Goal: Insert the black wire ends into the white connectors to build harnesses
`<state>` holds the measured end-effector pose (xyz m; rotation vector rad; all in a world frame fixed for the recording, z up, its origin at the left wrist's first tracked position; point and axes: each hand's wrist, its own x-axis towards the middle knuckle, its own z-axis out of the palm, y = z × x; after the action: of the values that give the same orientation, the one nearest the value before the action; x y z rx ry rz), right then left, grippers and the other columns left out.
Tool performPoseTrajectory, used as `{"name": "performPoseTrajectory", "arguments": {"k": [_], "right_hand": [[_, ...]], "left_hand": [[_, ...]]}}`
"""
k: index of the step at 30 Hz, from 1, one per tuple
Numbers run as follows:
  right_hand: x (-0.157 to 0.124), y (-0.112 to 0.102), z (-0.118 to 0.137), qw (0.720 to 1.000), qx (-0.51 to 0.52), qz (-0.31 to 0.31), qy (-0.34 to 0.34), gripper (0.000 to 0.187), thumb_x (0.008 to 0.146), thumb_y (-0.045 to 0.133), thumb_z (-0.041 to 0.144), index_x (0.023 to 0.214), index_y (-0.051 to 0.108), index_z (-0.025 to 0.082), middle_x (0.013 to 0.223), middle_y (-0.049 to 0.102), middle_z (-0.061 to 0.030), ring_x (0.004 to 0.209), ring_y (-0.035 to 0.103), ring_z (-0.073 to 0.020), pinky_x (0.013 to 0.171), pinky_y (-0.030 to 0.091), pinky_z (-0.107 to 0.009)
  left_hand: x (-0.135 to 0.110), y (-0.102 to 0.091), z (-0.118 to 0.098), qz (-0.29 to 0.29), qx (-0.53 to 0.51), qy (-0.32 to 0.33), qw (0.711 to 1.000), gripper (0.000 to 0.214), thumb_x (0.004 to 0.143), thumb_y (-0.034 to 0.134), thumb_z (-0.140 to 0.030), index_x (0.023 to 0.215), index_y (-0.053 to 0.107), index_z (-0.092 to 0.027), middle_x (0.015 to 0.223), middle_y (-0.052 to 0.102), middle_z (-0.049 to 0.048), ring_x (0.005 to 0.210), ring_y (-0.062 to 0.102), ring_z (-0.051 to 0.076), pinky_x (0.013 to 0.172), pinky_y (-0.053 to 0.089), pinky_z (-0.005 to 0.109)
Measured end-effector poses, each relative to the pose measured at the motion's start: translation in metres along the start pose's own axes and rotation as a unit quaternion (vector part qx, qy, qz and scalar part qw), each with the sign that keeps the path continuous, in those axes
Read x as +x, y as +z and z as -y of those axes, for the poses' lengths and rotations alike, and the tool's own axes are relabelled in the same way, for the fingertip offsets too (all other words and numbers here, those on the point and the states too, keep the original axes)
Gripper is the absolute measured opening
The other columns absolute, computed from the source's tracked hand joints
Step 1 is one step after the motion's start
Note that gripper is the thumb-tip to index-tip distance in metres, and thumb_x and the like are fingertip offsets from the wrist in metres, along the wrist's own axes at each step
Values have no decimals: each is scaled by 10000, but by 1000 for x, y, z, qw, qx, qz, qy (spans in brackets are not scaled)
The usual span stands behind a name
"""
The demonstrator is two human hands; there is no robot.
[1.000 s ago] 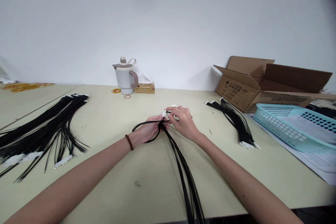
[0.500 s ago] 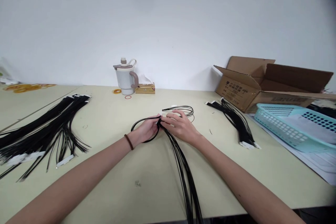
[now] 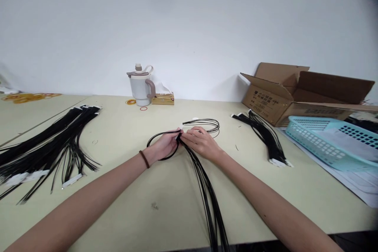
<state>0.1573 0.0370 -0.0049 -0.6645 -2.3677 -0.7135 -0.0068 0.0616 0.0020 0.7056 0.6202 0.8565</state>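
In the middle of the table, my left hand (image 3: 165, 144) is closed on a black wire harness (image 3: 203, 183), near a small white connector (image 3: 181, 126). One loop of its wires curves round behind that hand, while the long ends hang down toward the table's front edge. Pressed to the same spot from the other side, my right hand (image 3: 201, 141) has its fingers bent together on the wires. Its fingertips hide just what they pinch. Beyond the right hand lies a thin loop of black wire (image 3: 211, 121).
Piles of black harnesses (image 3: 56, 141) lie at left, a smaller bundle (image 3: 264, 136) at right. A tumbler (image 3: 141, 86), a tissue box (image 3: 163, 99) and rubber bands (image 3: 32, 97) stand or lie along the back. A cardboard box (image 3: 268, 100) and turquoise basket (image 3: 319, 147) occupy the right.
The fingers of my right hand have drawn closer together and lower onto the wires by the connector. My left hand keeps its hold in the same place.
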Motion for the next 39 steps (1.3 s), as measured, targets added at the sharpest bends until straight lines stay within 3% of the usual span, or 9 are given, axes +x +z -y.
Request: {"name": "performPoseTrajectory", "arguments": {"k": [6,13,17,19,21,24,27,32,39], "right_hand": [[7,-3,11,945,249,-77,200,207,901,417,216,1009,593,230,971,661,-41,941,576,-151,822,480,-335],[20,-35,5,718,451,-295,440,253,879,427,416,770,519,207,715,571,14,650,581,-104,665,521,-293],[14,-48,-19,662,370,-426,494,238,825,501,433,851,554,203,647,452,51,467,426,-51,429,381,-192],[9,-52,-28,692,285,-439,497,271,818,510,422,962,588,206,664,457,41,453,381,-48,402,311,-196],[5,-55,-30,764,173,-407,469,276,835,495,397,1006,611,215,665,484,20,491,405,-76,446,327,-231],[4,-51,-20,879,45,-293,373,213,864,475,333,922,651,228,653,544,-17,573,471,-132,544,377,-291],[7,-38,-1,950,-3,-163,267,194,871,470,287,799,640,231,627,570,-24,587,482,-142,560,374,-292],[9,-17,17,974,-111,-86,177,226,869,462,229,668,564,216,564,505,-1,577,415,-134,548,321,-277],[6,-10,16,974,-97,-74,192,236,880,434,222,662,522,216,579,480,1,599,414,-137,558,289,-287]], "left_hand": [[2,-2,0,10,13,18,1000,211,840,444,-113,698,599,-140,650,614,13,597,525,103,691,397,243],[2,-7,0,34,30,36,998,113,810,514,-180,736,588,-137,850,685,95,843,624,161,877,394,282],[1,-5,0,17,32,40,999,130,814,516,-184,720,589,-133,889,684,108,844,630,160,908,391,291],[0,-4,-1,8,33,44,998,137,812,514,-169,701,586,-134,891,683,107,846,630,159,914,390,291],[-1,-4,-1,4,34,46,998,139,809,514,-160,692,586,-135,893,683,105,853,628,159,919,385,289],[1,-5,0,16,33,56,998,149,811,516,-177,694,593,-126,875,681,111,828,626,159,911,387,296],[4,-8,3,29,32,70,997,151,812,511,-187,710,602,-120,813,678,100,771,620,155,876,404,305],[5,-6,4,35,32,88,995,156,795,489,-120,698,610,-130,719,662,64,761,612,155,831,414,291],[6,-6,5,28,35,88,995,146,788,510,-139,693,621,-130,694,656,54,708,604,154,813,423,303]]}}
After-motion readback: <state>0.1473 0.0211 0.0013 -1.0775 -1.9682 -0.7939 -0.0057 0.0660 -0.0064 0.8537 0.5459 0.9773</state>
